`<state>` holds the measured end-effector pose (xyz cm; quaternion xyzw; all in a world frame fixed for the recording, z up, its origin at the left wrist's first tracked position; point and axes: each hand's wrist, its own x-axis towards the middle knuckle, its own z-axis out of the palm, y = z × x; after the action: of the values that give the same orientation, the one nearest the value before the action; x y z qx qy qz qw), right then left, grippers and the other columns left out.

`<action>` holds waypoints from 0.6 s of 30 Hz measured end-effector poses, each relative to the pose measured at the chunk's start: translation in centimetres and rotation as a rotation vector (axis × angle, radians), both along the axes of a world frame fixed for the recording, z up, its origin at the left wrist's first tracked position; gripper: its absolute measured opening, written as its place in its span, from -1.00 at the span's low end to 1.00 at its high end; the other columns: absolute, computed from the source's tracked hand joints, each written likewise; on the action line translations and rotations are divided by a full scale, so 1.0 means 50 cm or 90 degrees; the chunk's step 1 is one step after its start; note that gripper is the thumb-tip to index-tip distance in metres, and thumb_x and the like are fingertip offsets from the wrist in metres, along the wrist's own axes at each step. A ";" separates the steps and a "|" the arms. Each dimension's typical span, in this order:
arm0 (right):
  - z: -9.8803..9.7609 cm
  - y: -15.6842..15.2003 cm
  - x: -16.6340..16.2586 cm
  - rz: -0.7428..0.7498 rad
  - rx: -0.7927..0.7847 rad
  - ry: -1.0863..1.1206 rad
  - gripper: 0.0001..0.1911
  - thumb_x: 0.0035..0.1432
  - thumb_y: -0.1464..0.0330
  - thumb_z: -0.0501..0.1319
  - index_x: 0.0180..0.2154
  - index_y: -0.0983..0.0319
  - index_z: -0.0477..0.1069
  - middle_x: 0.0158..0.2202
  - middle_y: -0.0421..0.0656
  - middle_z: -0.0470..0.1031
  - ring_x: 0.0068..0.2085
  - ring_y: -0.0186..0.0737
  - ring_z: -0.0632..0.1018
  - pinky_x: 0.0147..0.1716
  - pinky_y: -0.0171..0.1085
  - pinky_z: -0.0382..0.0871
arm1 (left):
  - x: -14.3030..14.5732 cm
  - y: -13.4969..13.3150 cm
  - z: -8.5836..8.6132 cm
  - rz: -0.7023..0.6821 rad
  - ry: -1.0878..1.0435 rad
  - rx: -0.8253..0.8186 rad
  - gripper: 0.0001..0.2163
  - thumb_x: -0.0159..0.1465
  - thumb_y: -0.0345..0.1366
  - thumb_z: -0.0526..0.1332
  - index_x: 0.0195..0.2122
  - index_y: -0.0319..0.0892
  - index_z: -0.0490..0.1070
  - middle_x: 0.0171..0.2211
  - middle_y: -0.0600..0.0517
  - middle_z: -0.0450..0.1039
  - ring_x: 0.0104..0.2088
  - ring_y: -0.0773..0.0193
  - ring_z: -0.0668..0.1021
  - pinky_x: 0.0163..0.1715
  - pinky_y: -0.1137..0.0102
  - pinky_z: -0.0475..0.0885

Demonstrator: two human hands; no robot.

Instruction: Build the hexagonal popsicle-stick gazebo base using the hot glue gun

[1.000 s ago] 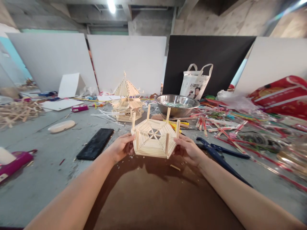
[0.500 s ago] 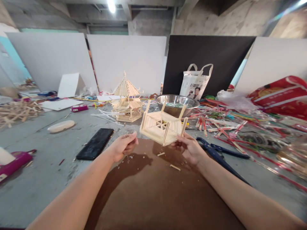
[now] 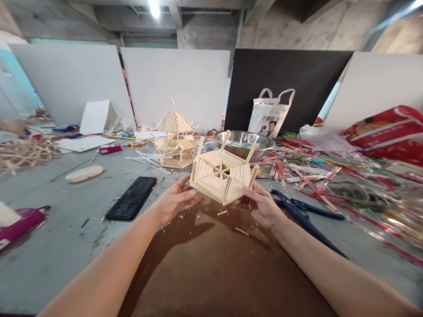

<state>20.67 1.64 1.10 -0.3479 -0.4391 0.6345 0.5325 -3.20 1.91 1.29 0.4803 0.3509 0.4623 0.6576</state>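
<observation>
A six-sided stick frame (image 3: 208,178) is tilted above the brown board (image 3: 211,273). It has upright posts at its corners and spokes around a hole in the middle. My right hand (image 3: 259,202) grips its right corner, thumb on top and fingers partly hidden beneath. Close to the left corner, my left hand (image 3: 176,200) is open, thumb apart from the fingers; whether it touches the frame is hard to tell. Behind stands a stick pavilion model (image 3: 175,141) with a pointed roof. Short stick pieces (image 3: 242,231) lie on the board.
To the left are a black phone (image 3: 131,198), a white oval object (image 3: 84,174) and a purple glue gun (image 3: 23,224). Dark blue pliers (image 3: 310,220) lie at the right, near scattered red-and-white strips (image 3: 307,171). A metal bowl (image 3: 244,152) and a white bag (image 3: 269,116) stand behind.
My left hand has opened from a closed pose and moved right to the frame's left corner. The frame has turned and tilted slightly in my right hand.
</observation>
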 end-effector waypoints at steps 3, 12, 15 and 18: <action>-0.005 -0.006 -0.010 0.032 -0.009 -0.005 -0.75 -0.07 0.40 0.20 -0.27 0.19 0.25 -0.47 -0.26 0.47 -0.58 -0.41 0.46 -0.54 -0.38 0.39 | 0.004 -0.003 -0.012 -0.062 -0.001 -0.010 -0.70 0.01 -0.33 0.26 -0.22 -0.21 0.29 -0.46 -0.02 0.46 -0.47 0.25 0.52 -0.46 0.42 0.36; -0.007 -0.013 -0.017 0.085 0.024 -0.051 -0.72 -0.02 0.35 0.17 -0.20 0.18 0.22 -0.38 -0.21 0.47 -0.49 -0.38 0.48 -0.48 -0.35 0.37 | 0.001 -0.006 -0.013 -0.048 -0.019 -0.056 -0.87 0.04 -0.33 0.19 -0.39 -0.27 0.36 -0.59 0.01 0.45 -0.66 0.31 0.47 -0.66 0.47 0.31; -0.014 -0.017 -0.022 0.110 0.098 -0.154 -0.64 -0.03 0.33 0.18 -0.14 0.19 0.21 -0.30 -0.16 0.46 -0.36 -0.31 0.49 -0.39 -0.30 0.36 | -0.017 0.004 0.000 0.029 -0.063 -0.093 -0.92 0.04 -0.41 0.12 -0.50 -0.31 0.37 -0.67 0.02 0.41 -0.71 0.36 0.43 -0.67 0.48 0.32; -0.021 -0.023 -0.029 0.154 0.215 -0.395 -0.61 -0.02 0.30 0.15 -0.10 0.22 0.26 -0.19 -0.08 0.43 -0.20 -0.22 0.45 -0.20 -0.21 0.30 | -0.037 0.019 0.002 0.077 -0.097 -0.115 -0.87 0.03 -0.41 0.07 -0.60 -0.29 0.33 -0.73 0.05 0.37 -0.76 0.40 0.38 -0.73 0.52 0.28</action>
<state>19.23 0.48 0.07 -0.3766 -0.7161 0.4760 0.3448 -5.04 2.85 1.42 0.3603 0.3685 0.5029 0.6939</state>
